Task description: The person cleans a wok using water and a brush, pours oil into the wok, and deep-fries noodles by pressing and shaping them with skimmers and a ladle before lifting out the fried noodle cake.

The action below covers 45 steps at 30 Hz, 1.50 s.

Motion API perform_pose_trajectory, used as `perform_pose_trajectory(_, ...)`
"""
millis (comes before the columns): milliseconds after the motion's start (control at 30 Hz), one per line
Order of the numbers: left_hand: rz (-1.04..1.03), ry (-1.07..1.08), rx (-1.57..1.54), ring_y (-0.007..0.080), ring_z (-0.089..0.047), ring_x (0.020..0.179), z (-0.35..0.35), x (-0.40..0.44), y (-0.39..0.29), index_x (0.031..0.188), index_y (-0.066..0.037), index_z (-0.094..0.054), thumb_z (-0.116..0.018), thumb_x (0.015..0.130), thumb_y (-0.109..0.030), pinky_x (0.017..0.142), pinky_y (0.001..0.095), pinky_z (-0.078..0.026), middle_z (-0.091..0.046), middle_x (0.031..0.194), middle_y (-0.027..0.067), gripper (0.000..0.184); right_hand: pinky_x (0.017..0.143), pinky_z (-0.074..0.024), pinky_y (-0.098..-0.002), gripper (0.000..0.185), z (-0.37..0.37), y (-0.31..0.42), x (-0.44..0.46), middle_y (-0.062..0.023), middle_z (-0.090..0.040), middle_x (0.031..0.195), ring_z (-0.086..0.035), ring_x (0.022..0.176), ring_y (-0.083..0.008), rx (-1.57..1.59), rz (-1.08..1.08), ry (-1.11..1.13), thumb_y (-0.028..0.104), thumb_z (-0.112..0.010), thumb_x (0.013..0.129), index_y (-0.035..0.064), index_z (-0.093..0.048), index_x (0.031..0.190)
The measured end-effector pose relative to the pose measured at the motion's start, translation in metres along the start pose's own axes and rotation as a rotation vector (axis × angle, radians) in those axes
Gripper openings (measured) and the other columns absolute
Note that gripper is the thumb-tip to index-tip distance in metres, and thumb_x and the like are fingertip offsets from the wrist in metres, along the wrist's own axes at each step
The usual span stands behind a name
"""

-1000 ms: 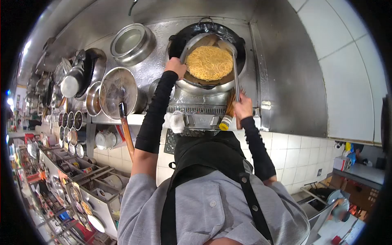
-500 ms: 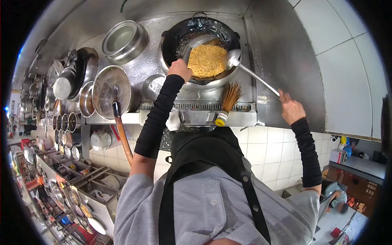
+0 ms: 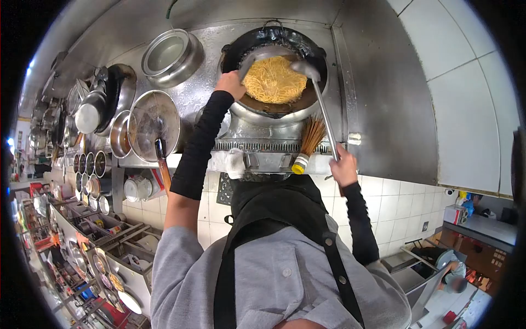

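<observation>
My left hand (image 3: 231,85) is closed around a grey handle (image 3: 246,67) at the left side of the wok (image 3: 249,104); most of the grip is hidden under my fingers. A flat round mass of yellow noodles (image 3: 275,80) lies in the wok. My right hand (image 3: 344,166) wraps round the end of a long metal ladle (image 3: 324,112). The ladle's bowl rests at the upper right edge of the noodles, tilted over them. Beneath the ladle's shaft, a bamboo wok brush (image 3: 310,138) with a yellow end lies at the stove's front edge.
Left of the wok stand a lidded steel pot (image 3: 169,57) and a large round strainer (image 3: 152,122) with a wooden handle. A white cloth (image 3: 235,163) sits on the front ledge. A steel panel (image 3: 383,93) borders the stove on the right. Another person (image 3: 456,274) is at the far right.
My right hand has come left and closer to my body, so the ladle stands steeper with its bowl higher. The noodles and my left hand have shifted left, the hand slightly upward.
</observation>
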<state>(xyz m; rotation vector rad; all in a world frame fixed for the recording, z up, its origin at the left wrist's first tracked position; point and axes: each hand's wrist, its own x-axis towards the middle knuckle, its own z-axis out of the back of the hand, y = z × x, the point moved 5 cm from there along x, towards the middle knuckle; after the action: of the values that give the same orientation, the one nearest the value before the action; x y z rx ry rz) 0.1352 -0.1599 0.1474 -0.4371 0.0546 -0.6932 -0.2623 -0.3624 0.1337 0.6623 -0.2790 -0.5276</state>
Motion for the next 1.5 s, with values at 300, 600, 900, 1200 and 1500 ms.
perform_pose_trajectory(300,0.426,0.139,-0.457,0.0235,-0.064,0.046,0.013,-0.023,0.002,0.085,0.010,-0.064,-0.068,0.077,-0.013,0.044,0.0378,-0.051,-0.063,0.060,0.0167,0.024,0.033,-0.0387,-0.0344,0.028,-0.075,-0.001,0.073,-0.0060,-0.050,0.053,-0.051,0.036,-0.0162,0.572,-0.386,0.103,-0.003,-0.054,0.079,-0.0023,-0.061,0.105)
perform_pose_trajectory(600,0.347,0.120,-0.312,0.0338,-0.070,0.059,0.018,-0.037,-0.035,0.080,0.010,-0.066,-0.059,0.076,-0.012,0.068,0.0408,-0.059,-0.066,0.067,0.0254,0.023,0.073,-0.0587,-0.0466,0.058,0.102,-0.013,0.052,-0.0212,-0.067,0.100,-0.070,0.082,-0.0377,-0.734,0.162,0.119,0.003,-0.058,0.077,0.0050,-0.054,0.135)
perform_pose_trajectory(900,0.059,0.061,0.016,0.0415,-0.069,0.087,-0.011,-0.001,-0.040,0.110,0.006,-0.065,-0.060,0.076,-0.015,0.084,0.0469,-0.056,-0.068,0.087,0.0290,0.040,0.067,-0.0591,-0.0430,0.056,0.101,-0.013,0.035,-0.0181,-0.066,0.102,-0.071,0.077,-0.0317,-0.985,0.265,0.356,0.003,-0.057,0.081,0.0028,-0.048,0.137)
perform_pose_trajectory(1200,0.015,0.035,0.068,0.0448,-0.066,0.096,0.001,-0.002,-0.008,0.119,0.003,-0.062,-0.061,0.075,-0.015,0.089,0.0486,-0.053,-0.067,0.097,0.0309,0.048,0.076,-0.0518,-0.0483,0.052,0.026,0.001,-0.002,-0.0308,-0.063,0.087,-0.065,0.085,-0.0464,-0.017,-0.022,0.095,0.002,-0.056,0.070,0.0002,-0.062,0.122)
perform_pose_trajectory(1500,0.358,-0.036,-0.305,0.0343,-0.068,0.057,0.014,-0.032,0.002,0.082,0.011,-0.065,-0.064,0.076,-0.017,0.061,0.0428,-0.057,-0.064,0.060,0.0214,0.028,0.035,-0.0443,-0.0368,0.010,-0.053,0.015,0.099,-0.0130,-0.057,0.056,-0.057,0.038,-0.0208,0.467,-0.303,0.117,0.004,-0.059,0.079,-0.0024,-0.058,0.087)
